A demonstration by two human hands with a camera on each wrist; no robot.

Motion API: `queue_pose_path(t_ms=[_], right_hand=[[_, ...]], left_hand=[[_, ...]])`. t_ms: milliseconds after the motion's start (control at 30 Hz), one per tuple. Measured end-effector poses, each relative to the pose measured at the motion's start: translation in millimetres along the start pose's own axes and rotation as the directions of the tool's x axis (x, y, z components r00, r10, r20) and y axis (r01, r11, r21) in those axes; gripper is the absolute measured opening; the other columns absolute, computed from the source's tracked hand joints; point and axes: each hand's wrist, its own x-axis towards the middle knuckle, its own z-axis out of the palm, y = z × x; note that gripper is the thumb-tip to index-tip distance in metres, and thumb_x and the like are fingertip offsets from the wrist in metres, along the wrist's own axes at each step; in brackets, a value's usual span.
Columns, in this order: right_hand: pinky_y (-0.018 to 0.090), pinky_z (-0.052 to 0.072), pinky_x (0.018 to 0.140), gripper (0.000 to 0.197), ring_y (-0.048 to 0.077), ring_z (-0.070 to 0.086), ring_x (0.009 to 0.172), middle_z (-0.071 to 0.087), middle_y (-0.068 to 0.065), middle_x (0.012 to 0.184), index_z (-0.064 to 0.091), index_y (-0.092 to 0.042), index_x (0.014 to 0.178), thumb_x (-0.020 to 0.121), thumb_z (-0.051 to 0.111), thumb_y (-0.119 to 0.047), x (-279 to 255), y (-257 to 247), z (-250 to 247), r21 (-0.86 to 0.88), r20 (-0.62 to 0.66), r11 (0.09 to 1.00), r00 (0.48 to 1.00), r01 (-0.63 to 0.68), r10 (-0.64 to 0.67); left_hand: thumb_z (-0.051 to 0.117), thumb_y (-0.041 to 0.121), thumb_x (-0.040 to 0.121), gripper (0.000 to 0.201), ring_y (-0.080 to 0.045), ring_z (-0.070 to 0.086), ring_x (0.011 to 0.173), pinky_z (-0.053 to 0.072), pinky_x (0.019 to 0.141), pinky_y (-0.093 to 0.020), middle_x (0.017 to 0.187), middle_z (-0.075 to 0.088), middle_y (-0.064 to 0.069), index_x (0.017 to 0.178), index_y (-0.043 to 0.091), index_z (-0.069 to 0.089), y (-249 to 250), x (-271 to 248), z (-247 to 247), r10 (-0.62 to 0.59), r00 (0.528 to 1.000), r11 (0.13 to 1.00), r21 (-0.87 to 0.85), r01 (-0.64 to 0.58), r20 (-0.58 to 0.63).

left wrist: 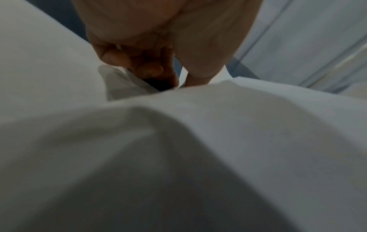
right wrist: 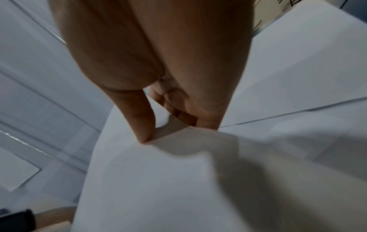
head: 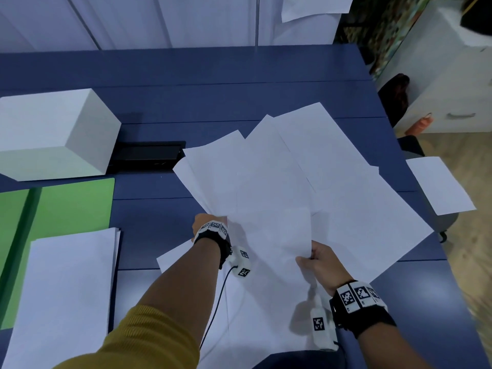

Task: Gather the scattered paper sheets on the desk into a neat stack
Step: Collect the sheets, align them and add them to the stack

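Several white paper sheets (head: pixel 279 182) lie fanned and overlapping across the blue desk (head: pixel 186 102), lifted at the near side. My left hand (head: pixel 206 222) grips the left lower corner of the fan; its fingers (left wrist: pixel 147 66) curl around the sheets' edges (left wrist: pixel 123 84). My right hand (head: pixel 316 262) pinches the near edge of a sheet, thumb (right wrist: pixel 143 125) on top and fingers under the paper (right wrist: pixel 158 180). More sheets (head: pixel 253 315) lie flat beneath my arms.
A neat paper pile (head: pixel 69 288) sits on a green folder (head: pixel 66 206) at the left. A white box (head: pixel 53 131) and a black cable hatch (head: pixel 149 155) stand behind. One sheet (head: pixel 439 185) rests on a chair off the desk's right edge.
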Motion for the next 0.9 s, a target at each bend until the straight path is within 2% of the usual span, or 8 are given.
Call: queue_pose_path(t_ms=[100,200,300,433,667,733,800,900], right_hand=[[0.049,0.053,0.095,0.032,0.027,0.070,0.103,0.075,0.011,0.105,0.070,-0.007,0.110,0.088,0.057,0.013,0,1,0,-0.001,0.011,1.000,1.000,-0.002,0.002],[0.048,0.052,0.096,0.033,0.026,0.070,0.103,0.075,0.010,0.106,0.070,-0.007,0.111,0.088,0.057,0.014,0,1,1,0.005,0.007,1.000,1.000,-0.007,0.007],[0.046,0.052,0.096,0.035,0.023,0.071,0.103,0.075,0.008,0.106,0.070,-0.010,0.110,0.088,0.058,0.014,-1,1,3,-0.008,0.017,1.000,1.000,-0.008,0.009],[0.045,0.053,0.095,0.034,0.025,0.070,0.104,0.075,0.007,0.106,0.070,-0.009,0.110,0.088,0.058,0.013,-2,1,6,-0.030,0.023,0.999,1.000,-0.015,0.016],[0.055,0.052,0.095,0.030,0.030,0.071,0.099,0.075,0.012,0.103,0.071,-0.006,0.108,0.087,0.059,0.011,-7,7,6,-0.054,0.002,0.998,0.999,-0.032,0.032],[0.055,0.051,0.095,0.031,0.029,0.071,0.100,0.075,0.011,0.103,0.071,-0.007,0.108,0.087,0.059,0.012,-10,7,6,-0.056,-0.002,0.998,1.000,-0.031,0.031],[0.056,0.051,0.096,0.031,0.030,0.071,0.100,0.075,0.012,0.104,0.071,-0.008,0.108,0.087,0.058,0.012,-11,7,4,-0.048,-0.004,0.998,1.000,-0.028,0.028],[0.055,0.050,0.097,0.032,0.029,0.070,0.102,0.075,0.011,0.105,0.071,-0.008,0.109,0.087,0.059,0.012,-12,7,3,-0.041,-0.006,0.999,1.000,-0.026,0.026]], left_hand=[[0.062,0.043,0.083,0.040,-0.031,0.061,0.104,0.048,0.087,-0.029,0.113,0.065,-0.009,0.104,0.010,0.068,-8,0,-5,0.038,0.997,0.997,0.072,-0.043,0.063],[0.045,0.054,0.089,0.055,-0.031,0.053,0.113,0.042,0.093,-0.034,0.121,0.061,-0.010,0.110,0.008,0.065,-16,-4,-9,0.046,0.999,0.983,0.180,-0.041,-0.023],[0.068,0.044,0.080,0.061,-0.031,0.045,0.118,0.041,0.085,-0.038,0.132,0.044,-0.011,0.125,0.007,0.048,-17,-15,-9,0.046,0.989,0.984,0.179,-0.020,-0.142],[0.081,0.043,0.071,0.085,-0.031,0.044,0.123,0.047,0.091,-0.048,0.136,0.040,-0.012,0.133,0.007,0.036,-15,-18,-6,0.080,0.973,0.993,0.098,-0.060,-0.217],[0.068,0.027,0.087,0.062,-0.030,0.056,0.116,0.047,0.089,-0.036,0.130,0.053,-0.016,0.134,-0.001,0.039,-4,-12,-7,0.047,0.998,0.998,0.040,-0.045,-0.039],[0.066,0.022,0.089,0.045,-0.027,0.061,0.104,0.048,0.077,-0.033,0.122,0.059,-0.012,0.124,0.003,0.047,-3,-11,-11,-0.004,1.000,1.000,-0.013,0.004,-0.016],[0.066,0.018,0.088,0.012,-0.026,0.063,0.100,0.047,0.073,-0.029,0.111,0.063,-0.008,0.094,0.012,0.056,-3,-11,-13,-0.003,1.000,0.998,-0.056,0.002,-0.004],[0.066,0.021,0.087,0.040,-0.026,0.061,0.097,0.041,0.073,-0.027,0.084,0.052,-0.003,0.063,0.024,0.034,-5,-15,-14,0.026,0.998,0.998,-0.063,-0.023,0.056]])
